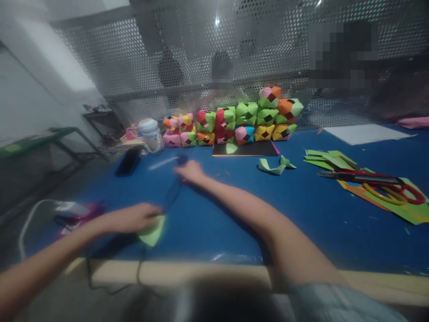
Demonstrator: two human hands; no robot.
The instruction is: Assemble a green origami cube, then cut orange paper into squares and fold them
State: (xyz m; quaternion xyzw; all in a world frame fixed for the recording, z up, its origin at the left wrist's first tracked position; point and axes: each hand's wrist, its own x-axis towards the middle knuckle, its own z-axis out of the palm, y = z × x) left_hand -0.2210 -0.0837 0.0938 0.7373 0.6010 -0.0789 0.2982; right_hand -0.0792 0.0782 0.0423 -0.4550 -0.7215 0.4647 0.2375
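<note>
Looks like a craft workspace: folded-paper balls (247,113) stacked at upper centre, scissors (372,177) over cut paper (417,218) at right, on a blue table (214,219) before a perforated metal screen (197,76).

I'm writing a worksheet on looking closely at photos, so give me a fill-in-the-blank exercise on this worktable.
1. The tabletop is coloured ____.
2. The folded paper at the left hand is light ____.
3. In the picture, the dark phone lies to the ____ of the stacked paper balls.
4. The small pale cutout lies on a sheet coloured ____.

Missing words: blue; green; left; black.
</note>
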